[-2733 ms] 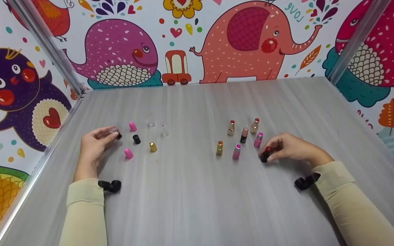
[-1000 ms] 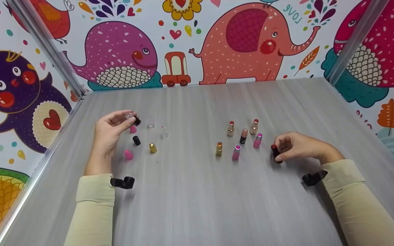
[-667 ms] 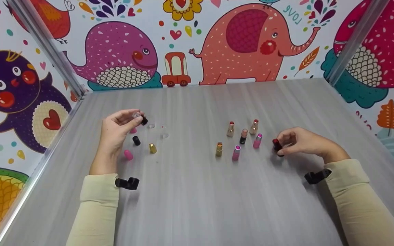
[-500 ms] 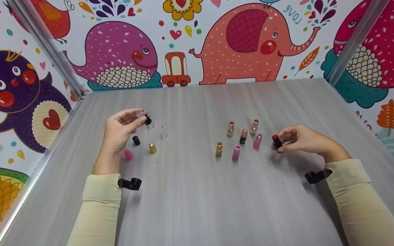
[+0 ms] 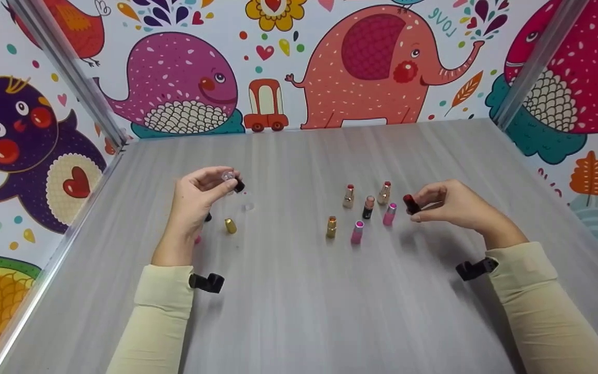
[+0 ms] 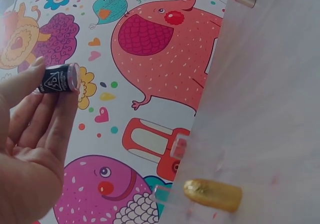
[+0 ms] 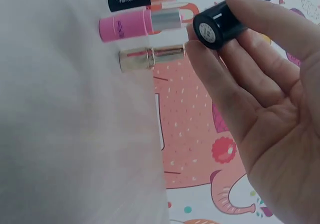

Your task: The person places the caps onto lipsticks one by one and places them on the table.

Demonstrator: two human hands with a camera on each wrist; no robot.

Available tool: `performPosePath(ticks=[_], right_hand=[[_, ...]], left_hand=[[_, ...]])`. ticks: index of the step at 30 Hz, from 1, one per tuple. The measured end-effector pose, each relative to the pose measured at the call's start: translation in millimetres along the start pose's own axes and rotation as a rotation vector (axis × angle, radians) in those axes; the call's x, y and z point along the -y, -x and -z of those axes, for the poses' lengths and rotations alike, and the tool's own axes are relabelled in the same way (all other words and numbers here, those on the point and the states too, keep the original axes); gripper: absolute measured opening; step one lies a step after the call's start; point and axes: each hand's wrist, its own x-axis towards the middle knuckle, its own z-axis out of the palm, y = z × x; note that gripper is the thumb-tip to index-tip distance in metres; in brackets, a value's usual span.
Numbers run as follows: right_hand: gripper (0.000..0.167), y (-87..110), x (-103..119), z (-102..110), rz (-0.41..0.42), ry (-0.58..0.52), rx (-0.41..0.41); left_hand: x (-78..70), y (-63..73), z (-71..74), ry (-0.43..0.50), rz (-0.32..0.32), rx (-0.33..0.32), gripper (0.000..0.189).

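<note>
My left hand (image 5: 192, 200) pinches a black lipstick cap (image 5: 239, 184) with a clear end between thumb and fingers, raised above the table. White lettering shows on this cap (image 6: 59, 79) in the left wrist view. On the right, thumb and fingertips of my right hand (image 5: 454, 205) grip a black lipstick (image 5: 411, 204) with a dark red tip, its shadow falling on the table below. The right wrist view shows its round base label (image 7: 207, 32). Left of that hand stand several uncapped lipsticks, among them a pink one (image 5: 390, 214) and a black one (image 5: 368, 208).
A gold cap (image 5: 230, 225) and a clear cap (image 5: 247, 206) stand right of the left hand. A black cap (image 5: 208, 217) and a pink cap (image 5: 198, 239) are mostly hidden by that hand. Printed cartoon panels (image 5: 273, 62) wall in the grey table (image 5: 288, 291).
My left hand has carried the black cap right, from the table's left side across the other caps. My right hand has lifted the black lipstick off the table and recently shifted slightly left.
</note>
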Motion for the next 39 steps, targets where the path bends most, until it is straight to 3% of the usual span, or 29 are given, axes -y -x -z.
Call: performPosePath(ticks=[6,14,22,30,39], right_hand=[[0.032,-0.9,12,-7,0.017,-0.010,0.005],[0.032,-0.8,27,-15,0.022,0.006,-0.040],[0.030,-2.9,40,-29,0.058,0.005,-0.070],[0.029,-6.3,52,-40,0.040,0.007,-0.085],[0.031,-13.0,64,-51,0.061,-0.017,-0.100]], left_hand=[[-1.4,2.2,-13.4,0.008,-0.021,0.019,0.028],[-5.4,7.3,-32.2,0.041,0.015,0.023,0.028],[-0.9,10.5,-48.1,0.106,0.016,0.034,0.023],[-2.1,15.5,-62.2,0.207,-0.002,0.028,0.021],[-2.5,21.6,-74.6,0.195,0.003,0.044,0.021]])
